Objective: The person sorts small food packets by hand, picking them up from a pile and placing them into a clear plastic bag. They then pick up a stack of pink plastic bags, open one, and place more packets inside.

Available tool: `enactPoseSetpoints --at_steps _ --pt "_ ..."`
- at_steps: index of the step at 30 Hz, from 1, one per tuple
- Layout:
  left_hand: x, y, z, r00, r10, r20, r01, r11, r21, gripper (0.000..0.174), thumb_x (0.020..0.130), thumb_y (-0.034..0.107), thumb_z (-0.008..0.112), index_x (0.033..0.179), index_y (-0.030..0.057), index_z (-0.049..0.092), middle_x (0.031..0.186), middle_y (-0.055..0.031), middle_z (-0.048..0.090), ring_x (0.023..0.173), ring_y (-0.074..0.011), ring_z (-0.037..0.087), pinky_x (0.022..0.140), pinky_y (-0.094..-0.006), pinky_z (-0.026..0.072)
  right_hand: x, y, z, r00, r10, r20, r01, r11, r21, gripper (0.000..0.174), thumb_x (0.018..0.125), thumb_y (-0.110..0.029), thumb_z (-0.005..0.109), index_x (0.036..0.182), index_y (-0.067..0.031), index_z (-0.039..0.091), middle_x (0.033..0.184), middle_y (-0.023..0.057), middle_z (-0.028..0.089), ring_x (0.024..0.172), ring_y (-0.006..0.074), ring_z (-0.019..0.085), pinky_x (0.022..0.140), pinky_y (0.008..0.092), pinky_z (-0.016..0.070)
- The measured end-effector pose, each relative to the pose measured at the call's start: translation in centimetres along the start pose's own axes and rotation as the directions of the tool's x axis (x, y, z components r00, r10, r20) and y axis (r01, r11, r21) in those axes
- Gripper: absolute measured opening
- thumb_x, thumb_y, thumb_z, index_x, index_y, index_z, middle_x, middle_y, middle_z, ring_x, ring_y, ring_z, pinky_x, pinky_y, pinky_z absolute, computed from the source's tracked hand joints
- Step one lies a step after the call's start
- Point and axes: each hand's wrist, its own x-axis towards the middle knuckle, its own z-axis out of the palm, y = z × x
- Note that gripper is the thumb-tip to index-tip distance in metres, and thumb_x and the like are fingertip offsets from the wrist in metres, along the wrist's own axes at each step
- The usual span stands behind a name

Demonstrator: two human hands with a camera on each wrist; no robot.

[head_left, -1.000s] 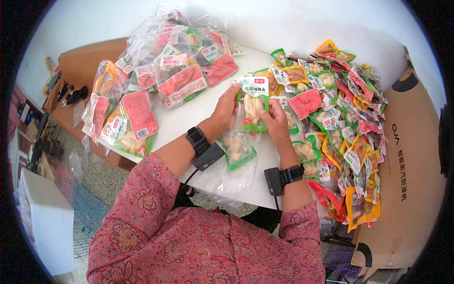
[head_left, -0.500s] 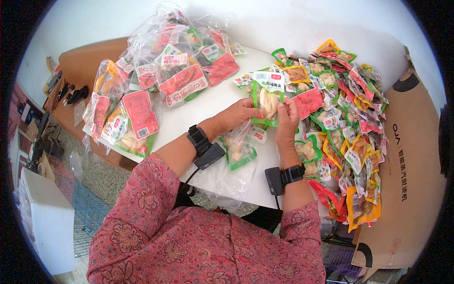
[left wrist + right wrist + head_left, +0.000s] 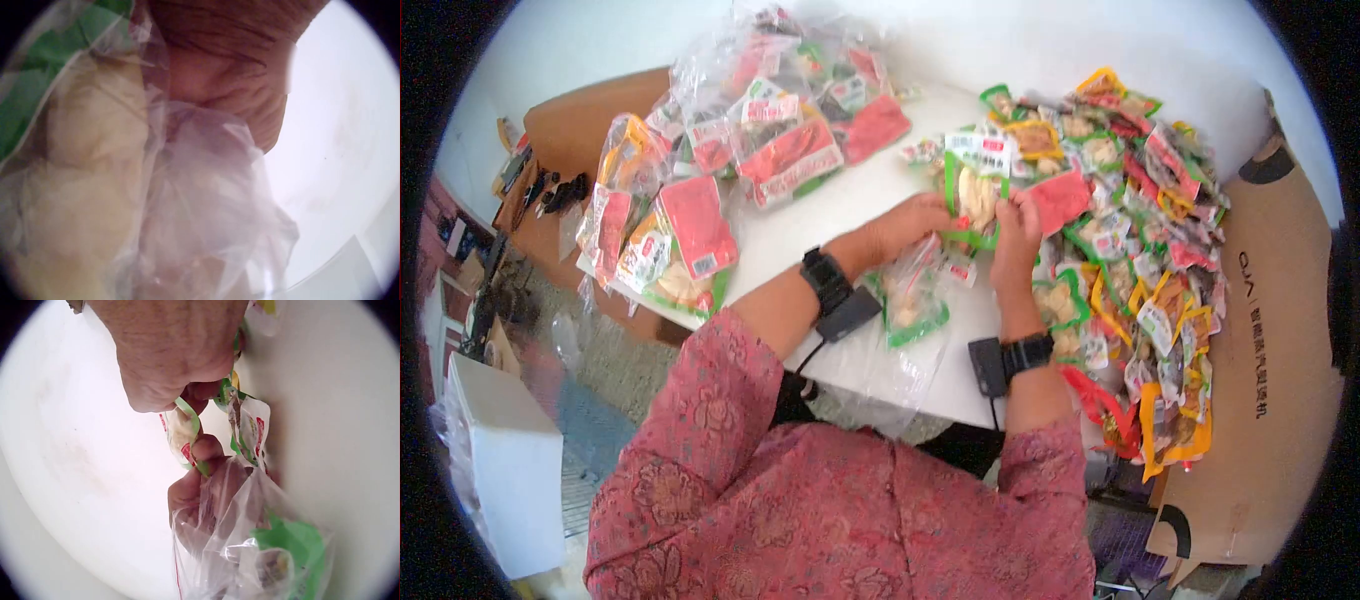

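Over the white worktop (image 3: 820,215), the left hand (image 3: 908,224) and right hand (image 3: 1016,238) pinch a flat, green-edged plastic food packet (image 3: 977,195) by its sides, apparently to show its face! Its print blurs; there's Chinese lettering, 智能蒸汽熨烫机, down the tall brown cardboard box (image 3: 1250,300). A clear plastic bag (image 3: 915,305) lies just below.

Cardboard carton (image 3: 1280,300) at right is bearing sideways black print: "OJA", bar, then "智能蒸汽熨烫机". White label (image 3: 980,151) on held green-edged food packet (image 3: 978,196) is showing characters too blurred for reading. Red packet (image 3: 698,222) at left is carrying barcode (image 3: 704,264).
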Motion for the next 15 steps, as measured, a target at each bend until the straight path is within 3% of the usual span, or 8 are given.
enactPoseSetpoints --at_steps 3,4,5,6,7,10,12,15 --pt "-0.2 -0.7 -0.7 0.98 0.192 0.048 -0.197 0.961 0.193 0.027 0.084 0.027 0.051 0.095 0.0049 0.062 0.093 -0.0055 0.059 0.087 -0.0102 0.052 0.078 -0.0274 0.0415 0.3 0.8 -0.3 0.993 -0.115 -0.002 0.113 0.982 -0.152 0.012 0.08 -0.01 0.05 0.088 -0.0014 0.053 0.079 -0.0019 0.05 0.073 0.0079 0.046 0.068 0.0233 0.0392" --pt "2.0 -4.3 -2.7 0.942 0.336 0.017 -0.318 0.871 0.375 0.03 0.084 0.03 0.051 0.092 0.0033 0.063 0.091 -0.0067 0.059 0.082 -0.0104 0.052 0.072 -0.0257 0.0429 0.1 0.4 -0.5 0.986 -0.164 0.03 0.166 0.956 -0.243 0.012 0.081 -0.011 0.05 0.088 -0.0018 0.054 0.082 -0.0016 0.051 0.076 0.0075 0.046 0.071 0.0227 0.0383" --pt "0.0 -1.2 -1.2 0.991 0.135 0.022 -0.13 0.887 0.444 0.026 0.083 0.014 0.051 0.105 0.0036 0.057 0.099 -0.0131 0.06 0.09 -0.0232 0.057 0.08 -0.0349 0.0434 0.4 0.9 -0.9 0.983 -0.162 0.083 0.178 0.949 -0.261 0.013 0.081 -0.011 0.051 0.088 -0.0011 0.055 0.081 -0.0013 0.052 0.076 0.0076 0.047 0.07 0.0223 0.0387" --pt "0.7 -2.5 -2.7 0.923 0.329 0.198 -0.373 0.648 0.664 0.023 0.081 0.015 0.054 0.102 0.005 0.059 0.095 -0.0125 0.061 0.088 -0.0212 0.057 0.078 -0.0328 0.0443 0.6 1.3 -0.8 0.992 -0.116 0.058 0.126 0.971 -0.202 0.014 0.081 -0.011 0.052 0.089 -0.0007 0.056 0.08 -0.0012 0.053 0.075 0.0077 0.047 0.069 0.0223 0.039" --pt "-0.1 -1.5 -1.0 0.98 0.198 0.023 -0.193 0.916 0.351 0.022 0.077 0.012 0.056 0.098 0.0081 0.061 0.091 -0.0134 0.06 0.085 -0.0257 0.058 0.076 -0.0312 0.0452 0.5 1.5 -0.5 0.996 -0.082 0.031 0.086 0.986 -0.14 0.015 0.081 -0.011 0.052 0.089 -0.0003 0.056 0.08 -0.0011 0.053 0.075 0.0079 0.048 0.069 0.0222 0.0393" --pt "0.2 -0.5 -0.2 0.994 -0.062 -0.088 0.06 0.998 -0.022 0.017 0.082 0.021 0.055 0.083 0.0041 0.06 0.061 0.0006 0.054 0.046 -0.0066 0.045 0.041 -0.0196 0.0359 0.1 0.5 0.0 0.999 -0.045 0.023 0.046 0.997 -0.069 0.015 0.08 -0.012 0.053 0.09 -0.0008 0.056 0.081 -0.0014 0.054 0.075 0.0075 0.049 0.068 0.0223 0.0401" --pt "0.2 -0.6 -0.2 0.995 -0.07 -0.077 0.065 0.996 -0.06 0.016 0.083 0.02 0.054 0.082 0.0044 0.06 0.06 0.0008 0.054 0.045 -0.0066 0.045 0.04 -0.0192 0.0345 -0.1 -0.3 0.1 0.99 -0.023 0.139 0.022 1.0 0.009 0.008 0.081 -0.009 0.046 0.085 -0.0051 0.052 0.07 0.0015 0.05 0.066 0.0101 0.049 0.06 0.0242 0.0396" --pt "0.3 -0.5 -0.4 0.994 -0.091 -0.054 0.082 0.986 -0.147 0.015 0.083 0.018 0.053 0.081 0.005 0.059 0.058 0.0013 0.052 0.044 -0.0067 0.043 0.039 -0.0191 0.0324 0.1 0.0 0.2 0.998 -0.038 0.049 0.043 0.993 -0.106 0.007 0.08 -0.008 0.047 0.081 -0.003 0.051 0.07 0.0003 0.048 0.065 0.009 0.045 0.059 0.0232 0.0373"
